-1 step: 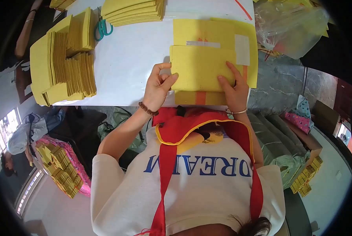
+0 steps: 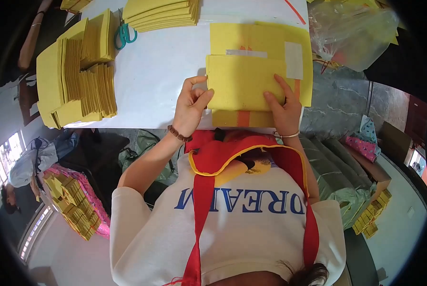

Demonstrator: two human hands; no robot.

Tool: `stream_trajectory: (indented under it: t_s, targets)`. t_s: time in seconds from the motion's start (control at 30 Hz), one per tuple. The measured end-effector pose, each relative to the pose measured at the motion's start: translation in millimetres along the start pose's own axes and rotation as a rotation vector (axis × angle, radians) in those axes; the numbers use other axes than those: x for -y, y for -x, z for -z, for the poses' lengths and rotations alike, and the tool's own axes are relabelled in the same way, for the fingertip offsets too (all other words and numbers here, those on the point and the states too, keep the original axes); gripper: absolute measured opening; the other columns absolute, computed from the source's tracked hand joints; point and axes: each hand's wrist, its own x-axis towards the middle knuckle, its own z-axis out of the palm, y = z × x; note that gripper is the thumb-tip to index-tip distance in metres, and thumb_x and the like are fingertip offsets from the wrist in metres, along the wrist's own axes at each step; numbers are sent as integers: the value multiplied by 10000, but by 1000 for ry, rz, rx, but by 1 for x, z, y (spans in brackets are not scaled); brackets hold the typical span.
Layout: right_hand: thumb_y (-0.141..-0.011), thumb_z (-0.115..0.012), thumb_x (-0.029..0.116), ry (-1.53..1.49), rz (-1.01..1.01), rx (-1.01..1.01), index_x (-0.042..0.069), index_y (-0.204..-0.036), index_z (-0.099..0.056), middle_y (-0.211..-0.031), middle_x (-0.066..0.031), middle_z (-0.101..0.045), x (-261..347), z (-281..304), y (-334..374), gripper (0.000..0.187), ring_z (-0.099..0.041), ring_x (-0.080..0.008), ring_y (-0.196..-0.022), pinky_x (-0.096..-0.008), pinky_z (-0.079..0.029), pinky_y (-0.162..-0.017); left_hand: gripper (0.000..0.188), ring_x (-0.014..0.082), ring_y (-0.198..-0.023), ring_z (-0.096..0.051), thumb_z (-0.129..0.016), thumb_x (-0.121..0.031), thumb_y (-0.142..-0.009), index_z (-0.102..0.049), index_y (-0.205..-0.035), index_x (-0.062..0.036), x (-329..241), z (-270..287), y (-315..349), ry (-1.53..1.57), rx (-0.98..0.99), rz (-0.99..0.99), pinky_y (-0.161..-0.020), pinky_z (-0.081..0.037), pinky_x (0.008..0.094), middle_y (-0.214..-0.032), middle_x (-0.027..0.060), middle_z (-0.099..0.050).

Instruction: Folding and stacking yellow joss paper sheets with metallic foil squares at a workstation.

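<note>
A big white table (image 2: 161,71) fills the top. The person's white shirt (image 2: 251,233) has large blue letters across it, upside down from here. A red apron (image 2: 206,164) with yellow trim goes over it. On the table's right side lies a yellow board (image 2: 228,38) with orange strips and pale patches, and the yellow card (image 2: 247,81) sits on top of it. Yellow piles (image 2: 75,81) stand at the left. Bare white table lies between them and the card. The board's bottom edge is near the table's front edge.

The right hand (image 2: 285,105) rests on the card's right part, thumb and pointer finger apart. The left hand (image 2: 193,102) has its fingers bent and its thumb at the card's left edge; I cannot tell if it pinches. Green scissors (image 2: 125,37) lie beside the piles.
</note>
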Motion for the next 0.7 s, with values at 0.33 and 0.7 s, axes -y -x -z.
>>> stream_trajectory:
  t_s: [0.33, 0.7]
  targets:
    - [-761, -671, 108, 31, -17, -16, 43, -1163, -564, -1041, -155, -630, 9, -2, -1, 421, -619, -202, -924, -287, -477, -779, 408, 344, -1131, -431, -596, -128, -772, -524, -1166, -49, -25, -52, 0, -1111, 263, -945, -949, -324, 452, -1239, 150, -469]
    - [-769, -660, 211, 277, 91, -19, 73, -1214, -519, -1230, -153, -512, 20, 11, 9, 487, -522, -266, -1098, -373, -406, -897, 541, 347, -1227, -350, -629, -236, -764, -463, -1261, -103, 5, -55, -15, -1276, 246, -852, -992, -283, 481, -1326, 150, -398]
